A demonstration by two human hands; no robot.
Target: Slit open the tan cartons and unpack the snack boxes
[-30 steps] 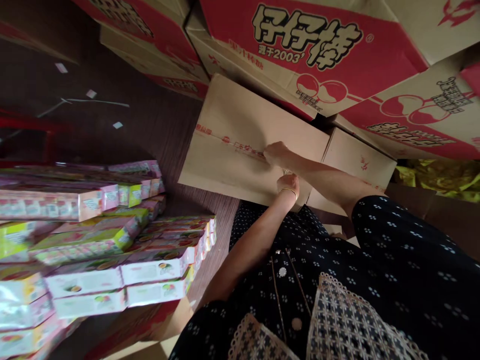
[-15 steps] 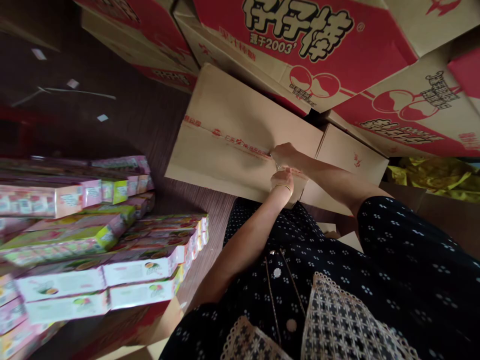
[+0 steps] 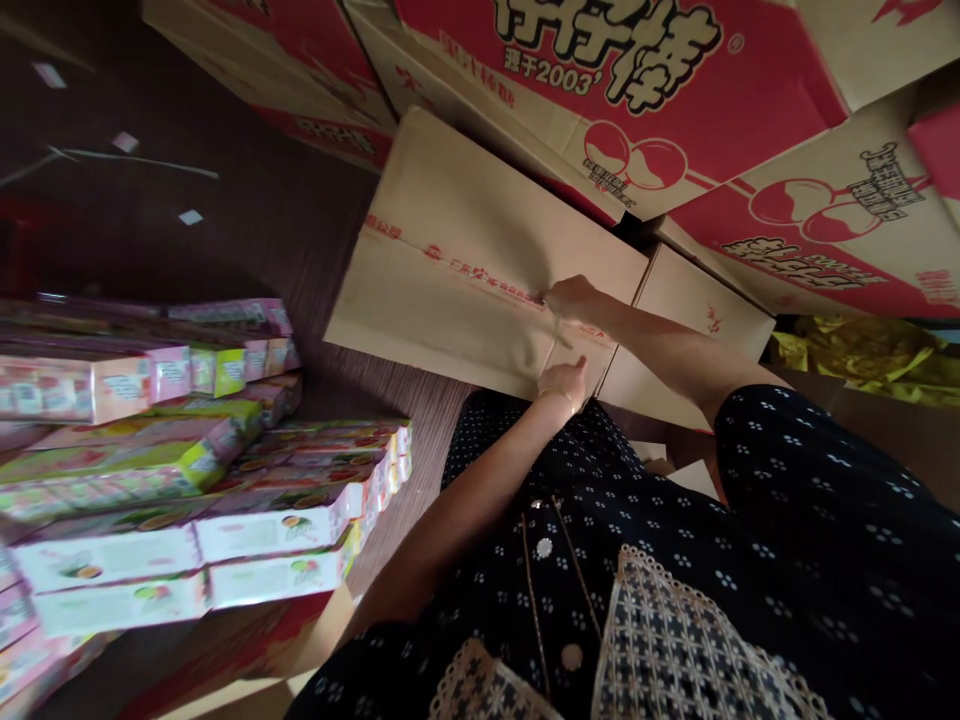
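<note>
A long brown cardboard box [image 3: 465, 240] lies in front of my body, with red-printed tape [image 3: 487, 283] along its middle seam. My right hand [image 3: 572, 300] is low over this seam, its fingers pressed together; whatever they may hold is too small to make out. Nearer my body, my left hand [image 3: 561, 381] is at the box's near part, thumb raised apart from the loosely bent fingers, with no object visible in it. A thin bracelet circles the left wrist. The two hands are apart.
Large red and brown cartons [image 3: 637, 110] stand beyond the box. Another brown box [image 3: 675, 325] touches its right end. Stacked colourful packs [image 3: 270, 540] are at left, yellow plastic [image 3: 862, 355] at right. Paper scraps [image 3: 191, 217] lie on the dark floor.
My left hand has moved away from my right hand, back towards my body, and its thumb now stands out. The right hand has stayed near the same place on the seam.
</note>
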